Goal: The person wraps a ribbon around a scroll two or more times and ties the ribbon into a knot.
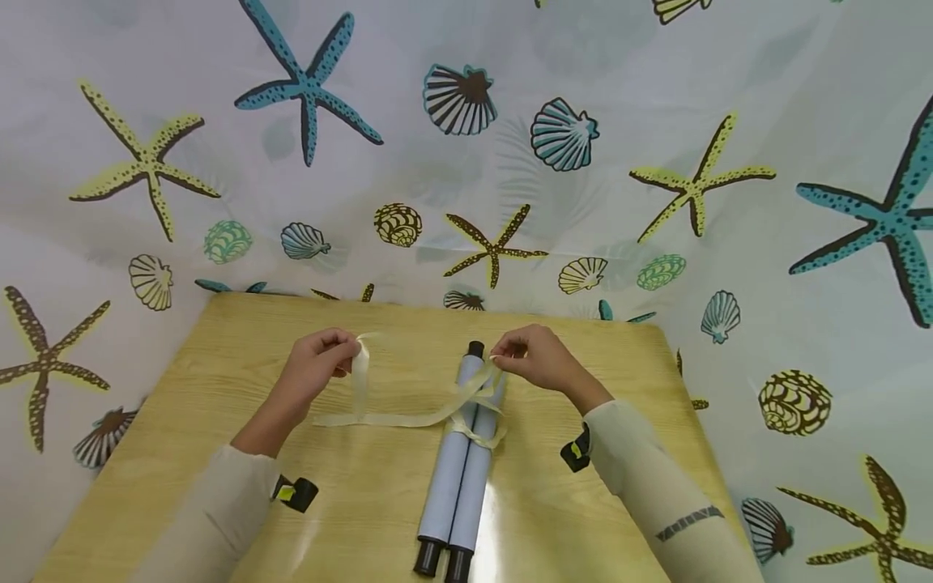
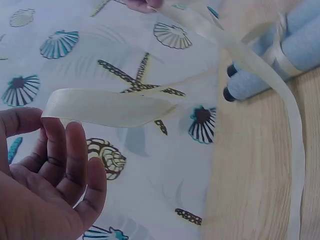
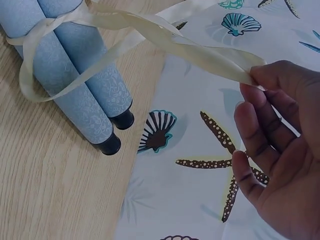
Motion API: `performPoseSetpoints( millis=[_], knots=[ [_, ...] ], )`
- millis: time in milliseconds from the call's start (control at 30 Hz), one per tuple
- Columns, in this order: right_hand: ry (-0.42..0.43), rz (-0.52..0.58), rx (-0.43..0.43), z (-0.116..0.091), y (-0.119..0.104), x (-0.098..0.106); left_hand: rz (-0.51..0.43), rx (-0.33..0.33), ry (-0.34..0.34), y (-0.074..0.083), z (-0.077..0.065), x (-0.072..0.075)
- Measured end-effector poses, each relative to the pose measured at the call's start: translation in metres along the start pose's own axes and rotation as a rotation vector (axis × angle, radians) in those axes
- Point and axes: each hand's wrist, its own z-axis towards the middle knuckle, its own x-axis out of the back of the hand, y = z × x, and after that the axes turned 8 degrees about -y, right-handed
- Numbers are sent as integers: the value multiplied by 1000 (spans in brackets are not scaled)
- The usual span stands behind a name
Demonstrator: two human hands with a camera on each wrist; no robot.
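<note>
Two pale blue patterned rolls (image 1: pixel 443 494) with black end caps lie side by side on the table. A cream ribbon (image 1: pixel 408 419) wraps around both rolls near their far half, with loose lengths leading off. Left of the rolls, my left hand (image 1: pixel 318 362) pinches one length of ribbon between thumb and forefinger, and a tail hangs down from it. Above the rolls' far end, my right hand (image 1: pixel 535 355) pinches another part of the ribbon (image 3: pixel 200 52). In the right wrist view a loose loop of ribbon lies over the rolls (image 3: pixel 80 95).
The wooden table (image 1: pixel 583 502) has its far edge against a white cloth (image 1: pixel 408 162) printed with starfish and shells, which also hangs along both sides. Each wrist wears a small black camera (image 1: pixel 295 492).
</note>
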Motion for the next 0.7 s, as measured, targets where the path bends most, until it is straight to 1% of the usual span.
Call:
performPoseSetpoints(
  millis=[100, 167, 300, 367, 500, 600, 700],
  knots=[
    [11, -16, -41, 0, -1, 1, -71, -38, -37, 6, -24, 1],
    [24, -24, -64, 2, -2, 4, -101, -94, -81, 7, -38, -1],
    [39, -39, -68, 8, -3, 5, -120, -217, -179, 7, -64, -5],
    [32, -46, -73, 11, -2, 3, -115, -253, -236, 5, -75, -7],
    [24, -69, -98, 14, 0, 2, -98, -262, -340, 0, -91, -9],
    [36, -84, -115, 16, 1, 3, -101, -262, -390, -5, -101, -4],
    [39, -91, -131, 16, 3, 4, -134, -278, -452, -11, -112, 3]
  ],
)
